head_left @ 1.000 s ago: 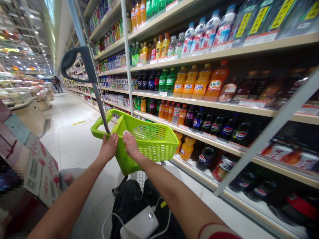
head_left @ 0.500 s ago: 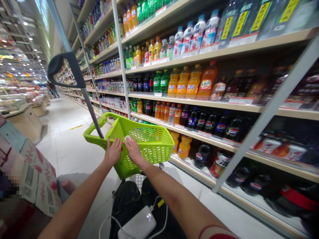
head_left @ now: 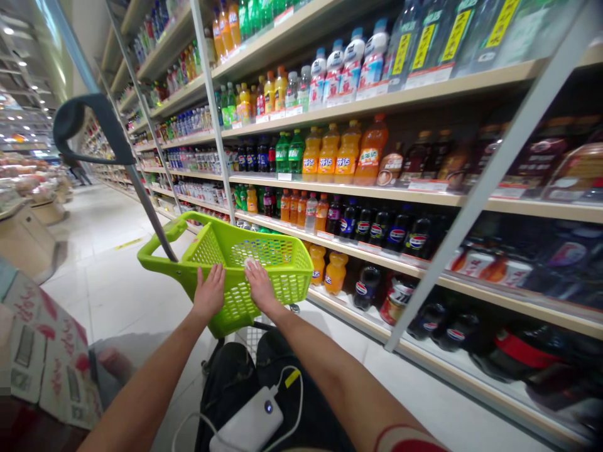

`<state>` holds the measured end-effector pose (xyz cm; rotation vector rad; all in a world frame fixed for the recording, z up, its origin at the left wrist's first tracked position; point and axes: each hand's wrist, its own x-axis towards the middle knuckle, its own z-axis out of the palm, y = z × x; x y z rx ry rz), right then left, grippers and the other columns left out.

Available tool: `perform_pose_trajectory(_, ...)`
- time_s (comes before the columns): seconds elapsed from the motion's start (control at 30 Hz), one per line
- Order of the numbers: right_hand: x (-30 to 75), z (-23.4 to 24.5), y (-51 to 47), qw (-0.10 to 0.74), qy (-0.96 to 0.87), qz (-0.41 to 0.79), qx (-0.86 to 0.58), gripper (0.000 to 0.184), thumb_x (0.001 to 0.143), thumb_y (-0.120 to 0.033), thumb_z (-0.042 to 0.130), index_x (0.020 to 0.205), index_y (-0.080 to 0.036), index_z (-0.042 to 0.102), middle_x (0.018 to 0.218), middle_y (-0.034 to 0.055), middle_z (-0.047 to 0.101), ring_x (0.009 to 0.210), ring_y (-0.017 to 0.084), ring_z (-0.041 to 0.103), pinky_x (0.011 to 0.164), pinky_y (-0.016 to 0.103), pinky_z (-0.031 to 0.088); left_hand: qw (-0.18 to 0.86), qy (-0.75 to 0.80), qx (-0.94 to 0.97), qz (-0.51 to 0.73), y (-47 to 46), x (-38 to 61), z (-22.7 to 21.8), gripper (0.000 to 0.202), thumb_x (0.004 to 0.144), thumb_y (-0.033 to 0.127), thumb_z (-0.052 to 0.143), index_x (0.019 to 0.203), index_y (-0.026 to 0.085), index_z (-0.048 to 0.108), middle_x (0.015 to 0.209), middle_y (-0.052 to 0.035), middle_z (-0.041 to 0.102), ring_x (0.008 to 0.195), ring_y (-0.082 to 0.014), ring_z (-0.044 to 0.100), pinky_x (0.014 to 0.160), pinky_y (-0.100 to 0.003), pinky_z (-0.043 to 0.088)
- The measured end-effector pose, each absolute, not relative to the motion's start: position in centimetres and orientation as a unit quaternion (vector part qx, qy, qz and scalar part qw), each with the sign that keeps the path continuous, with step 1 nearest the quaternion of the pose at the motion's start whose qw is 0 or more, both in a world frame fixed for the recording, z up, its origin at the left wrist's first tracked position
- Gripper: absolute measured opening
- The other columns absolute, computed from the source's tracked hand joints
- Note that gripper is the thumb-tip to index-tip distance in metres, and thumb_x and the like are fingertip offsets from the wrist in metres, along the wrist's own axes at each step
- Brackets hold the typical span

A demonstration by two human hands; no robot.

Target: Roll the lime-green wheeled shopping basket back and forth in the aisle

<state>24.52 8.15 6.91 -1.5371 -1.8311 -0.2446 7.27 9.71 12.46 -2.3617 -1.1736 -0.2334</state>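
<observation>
Head view: my left grip (head_left: 210, 292) and right grip (head_left: 260, 287) rest apart on the near edge of the green basket (head_left: 282, 287), fingers spread and not clamped, with the shelf (head_left: 330, 189) of bottles (head_left: 328, 154) near its right side. Even pressure from both should best keep it steady, I judge.

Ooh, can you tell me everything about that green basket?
The shopping basket is bright lime green and looks like plastic, with holey mesh walls and a thick rim. A green loop handle sticks out at the far end, beside a thin pole with a dark grip. The left hand and right hand rest on its near side.
</observation>
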Motion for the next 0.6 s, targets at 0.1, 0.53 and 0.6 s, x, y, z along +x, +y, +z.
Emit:
perform_pose_trajectory(0.1,27.0,6.4,7.4,0.353,-0.704,-0.099,-0.609,0.047,0.082,-0.001,0.037,0.125,-0.014,0.048,0.14,0.0092,0.034,0.135,0.02,0.016,0.106,0.043,0.023,0.243,-0.43,-0.866,-0.078,10.0,7.2,12.6,0.061,0.073,0.007,0.029,0.133,0.01,0.036,0.142,-0.0125,0.029,0.133,-0.0239,0.024,0.106,-0.058,-0.001)
perform_pose_trajectory(0.53,32.5,4.3,6.3,0.364,-0.671,-0.129,-0.632,0.055,0.075,0.003,0.032,0.126,-0.011,0.047,0.141,0.0109,0.033,0.136,0.016,0.013,0.108,0.041,0.022,0.267,-0.457,-0.841,-0.113,11.1,6.7,13.6,0.054,0.077,0.009,0.025,0.128,0.004,0.041,0.134,-0.0204,0.041,0.127,-0.0295,0.034,0.104,-0.061,0.003)
perform_pose_trajectory(0.6,32.8,4.3,6.2,0.353,-0.683,-0.128,-0.626,0.054,0.077,0.003,0.031,0.126,-0.011,0.047,0.141,0.0102,0.033,0.136,0.017,0.012,0.108,0.042,0.023,0.267,-0.451,-0.844,-0.113,10.8,6.7,13.9,0.053,0.077,0.01,0.026,0.127,0.002,0.042,0.132,-0.0216,0.043,0.125,-0.0302,0.036,0.104,-0.06,0.005)
